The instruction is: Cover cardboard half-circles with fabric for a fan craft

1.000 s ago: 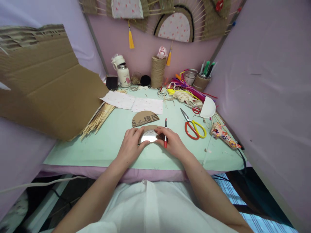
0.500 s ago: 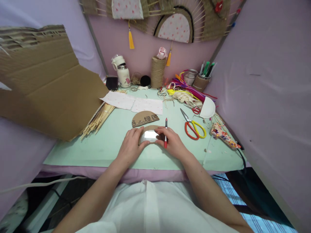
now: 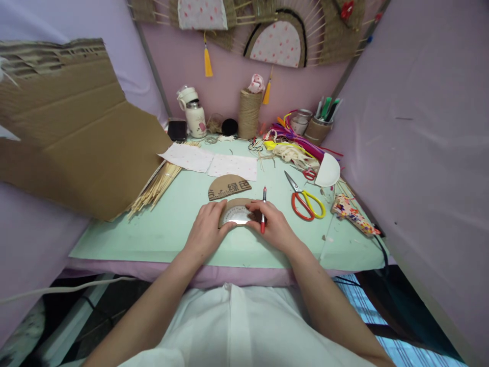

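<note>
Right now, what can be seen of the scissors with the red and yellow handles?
The red-and-yellow-handled scissors lie flat on the mint-green table mat, untouched, right of the right hand that holds a red pen. Two plastic-looking handle loops, one red, one yellow, face the person; the grey metal blades, nearly closed, point away and leftward. A patterned glue gun lies further right.

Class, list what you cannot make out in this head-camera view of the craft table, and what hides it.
- Head view: glare, the left hand and the right hand, which holds a red pen, hide much of the shiny half-round piece.
- Wall fans: cut by the top edge.
- Printed cardboard half-disc: some lettering too small to read.
- Cardboard sheet: cut by the left edge.
</note>
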`<control>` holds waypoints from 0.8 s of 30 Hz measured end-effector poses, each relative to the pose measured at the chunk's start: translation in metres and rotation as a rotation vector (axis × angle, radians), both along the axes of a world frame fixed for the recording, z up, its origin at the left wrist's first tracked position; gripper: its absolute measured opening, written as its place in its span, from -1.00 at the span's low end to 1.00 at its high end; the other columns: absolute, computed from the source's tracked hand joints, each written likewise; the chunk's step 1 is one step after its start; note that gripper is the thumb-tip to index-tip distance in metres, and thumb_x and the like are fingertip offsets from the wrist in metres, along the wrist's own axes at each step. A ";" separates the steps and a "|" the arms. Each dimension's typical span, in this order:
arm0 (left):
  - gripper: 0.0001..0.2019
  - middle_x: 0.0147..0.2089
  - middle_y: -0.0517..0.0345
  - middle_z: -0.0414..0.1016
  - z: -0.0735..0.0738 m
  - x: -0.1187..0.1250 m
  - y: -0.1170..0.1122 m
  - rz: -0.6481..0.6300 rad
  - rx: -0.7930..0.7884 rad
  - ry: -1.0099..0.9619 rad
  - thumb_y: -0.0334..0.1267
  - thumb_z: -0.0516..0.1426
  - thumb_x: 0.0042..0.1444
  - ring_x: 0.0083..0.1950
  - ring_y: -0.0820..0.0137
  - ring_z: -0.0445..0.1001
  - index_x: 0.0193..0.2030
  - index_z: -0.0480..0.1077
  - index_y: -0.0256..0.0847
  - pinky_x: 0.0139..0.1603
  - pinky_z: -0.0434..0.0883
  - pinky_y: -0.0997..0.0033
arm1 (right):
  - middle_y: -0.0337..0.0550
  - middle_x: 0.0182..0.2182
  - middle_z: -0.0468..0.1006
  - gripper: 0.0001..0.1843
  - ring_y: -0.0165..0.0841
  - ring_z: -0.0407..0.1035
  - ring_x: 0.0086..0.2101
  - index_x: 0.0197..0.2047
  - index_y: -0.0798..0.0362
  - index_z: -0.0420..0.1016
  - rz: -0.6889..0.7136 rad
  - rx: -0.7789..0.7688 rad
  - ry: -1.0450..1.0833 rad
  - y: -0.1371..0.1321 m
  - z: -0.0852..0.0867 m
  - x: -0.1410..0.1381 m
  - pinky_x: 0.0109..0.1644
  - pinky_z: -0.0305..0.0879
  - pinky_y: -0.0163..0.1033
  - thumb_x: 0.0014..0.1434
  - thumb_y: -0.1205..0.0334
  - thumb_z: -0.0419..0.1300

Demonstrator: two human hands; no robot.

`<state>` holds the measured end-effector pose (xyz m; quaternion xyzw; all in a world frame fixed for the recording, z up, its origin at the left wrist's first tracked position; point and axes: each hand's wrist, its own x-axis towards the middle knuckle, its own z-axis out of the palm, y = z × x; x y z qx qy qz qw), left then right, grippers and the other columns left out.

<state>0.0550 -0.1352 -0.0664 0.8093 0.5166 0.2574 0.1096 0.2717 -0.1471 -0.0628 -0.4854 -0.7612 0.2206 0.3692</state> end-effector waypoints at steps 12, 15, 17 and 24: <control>-0.61 -0.06 0.05 0.39 0.006 0.002 -0.001 -0.040 -0.010 -0.008 -0.01 0.14 0.18 0.00 0.20 0.33 0.11 0.39 -0.06 0.06 0.34 0.16 | -0.10 -0.10 0.51 -0.75 -0.28 0.37 -0.22 -0.13 -0.03 0.38 -0.019 -0.036 -0.002 -0.002 0.000 0.002 -0.10 0.32 -0.13 0.10 0.31 0.26; -0.63 -0.06 0.04 0.38 0.005 0.001 -0.001 -0.050 0.001 -0.006 -0.01 0.13 0.19 0.00 0.21 0.32 0.09 0.43 -0.07 0.07 0.33 0.16 | -0.09 -0.12 0.51 -0.75 -0.27 0.37 -0.21 -0.12 -0.03 0.38 -0.019 -0.038 -0.006 -0.002 -0.001 0.002 -0.11 0.32 -0.13 0.11 0.30 0.26; -0.63 -0.05 0.03 0.38 0.004 0.000 -0.001 -0.048 -0.005 -0.006 -0.01 0.13 0.20 0.01 0.21 0.31 0.08 0.44 -0.08 0.07 0.33 0.16 | -0.09 -0.12 0.50 -0.76 -0.26 0.37 -0.19 -0.12 -0.03 0.38 -0.019 -0.035 -0.004 -0.002 -0.001 0.002 -0.10 0.32 -0.14 0.12 0.29 0.25; -0.64 -0.05 0.01 0.38 0.004 0.001 -0.001 -0.052 -0.008 -0.009 -0.03 0.11 0.21 0.01 0.20 0.31 0.07 0.46 -0.10 0.08 0.33 0.14 | -0.09 -0.12 0.51 -0.78 -0.29 0.37 -0.25 -0.14 -0.02 0.37 -0.012 -0.045 -0.010 -0.001 -0.001 0.002 -0.12 0.32 -0.14 0.12 0.29 0.25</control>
